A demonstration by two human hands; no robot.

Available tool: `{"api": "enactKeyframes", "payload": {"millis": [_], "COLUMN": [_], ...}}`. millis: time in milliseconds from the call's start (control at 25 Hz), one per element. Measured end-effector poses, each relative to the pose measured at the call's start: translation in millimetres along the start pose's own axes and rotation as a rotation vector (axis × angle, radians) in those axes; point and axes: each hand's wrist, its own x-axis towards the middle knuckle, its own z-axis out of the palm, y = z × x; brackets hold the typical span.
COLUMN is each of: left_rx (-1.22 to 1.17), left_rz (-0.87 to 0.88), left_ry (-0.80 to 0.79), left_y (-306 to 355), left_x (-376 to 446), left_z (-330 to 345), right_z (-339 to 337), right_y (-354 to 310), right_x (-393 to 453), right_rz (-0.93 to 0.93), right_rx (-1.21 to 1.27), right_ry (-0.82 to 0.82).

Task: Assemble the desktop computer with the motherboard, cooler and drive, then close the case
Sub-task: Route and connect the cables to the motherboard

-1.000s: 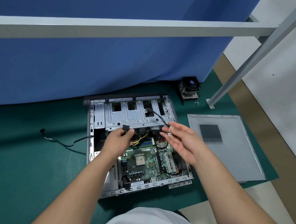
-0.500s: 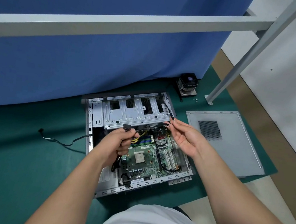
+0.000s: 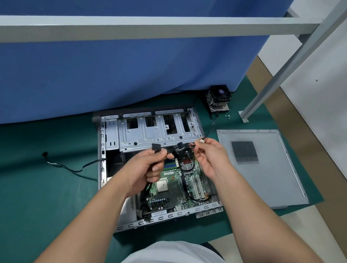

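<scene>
Centre of frame: open computer case (image 3: 112, 137) lying flat on a green mat (image 3: 23, 190), motherboard (image 3: 175, 187) seated inside, drive cage (image 3: 157, 131) along its upper edge. Above the board, left hand (image 3: 143, 169) curled round a black cable connector (image 3: 156, 148), right hand (image 3: 210, 154) pinching a small white connector (image 3: 201, 141) between fingertips. Upper right: cooler (image 3: 218, 99) on the mat near the blue curtain (image 3: 111, 64); at right, detached grey side panel (image 3: 271, 173) lying flat just beside the case.

Over the open case (image 3: 112, 137), my left hand (image 3: 143, 169) grips a black connector (image 3: 156, 147); my right hand (image 3: 210, 154) pinches a white plug (image 3: 201, 141). Cooler (image 3: 217, 98) sits beyond the case, side panel (image 3: 267, 167) right of it.
</scene>
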Motion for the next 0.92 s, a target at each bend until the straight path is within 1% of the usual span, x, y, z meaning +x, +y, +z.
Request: {"api": "enactKeyframes", "payload": {"millis": [160,320,400,480,600,680,720,800,880,920], "left_rx": [0.167,0.139,0.197,0.307,0.381,0.422,0.394,0.192,-0.008,-0.058], "left_rz": [-0.007,0.023,0.032,0.034,0.019,0.003,0.013,0.066,0.130,0.157], "left_ry": [0.238,0.417,0.469,0.525,0.567,0.555,0.537,0.506,0.514,0.531], "left_y": [-1.6,-0.7,2.6,8.4,22.9,37.1,45.4,61.8,79.5,88.0], "left_x": [-0.8,3.5,3.9,2.9,5.6,14.0,19.4,34.1,50.6,60.4], "left_z": [-22.3,-30.6,-31.5,-33.0,-40.2,-45.9,-47.3,-48.3,-48.4,-49.4], "right_z": [-12.4,-20.8,-23.0,-27.2,-38.1,-45.4,-47.4,-47.8,-44.9,-42.6], "right_y": [-12.5,-19.7,-24.6,-36.3,-61.2,-73.9,-78.2,-84.6,-90.0,-93.1], "right_x": [1.6,5.3,7.1,10.7,20.2,25.4,26.9,28.6,30.6,32.3], "right_rz": [-0.010,-0.030,-0.060,-0.109,-0.166,-0.179,-0.185,-0.210,-0.239,-0.251], "right_rx": [0.023,0.015,0.031,0.100,0.282,0.396,0.430,0.462,0.481,0.491], "right_ry": [-0.063,-0.099,-0.091,-0.065,-0.010,0.023,0.030,0.030,0.026,0.015]}}
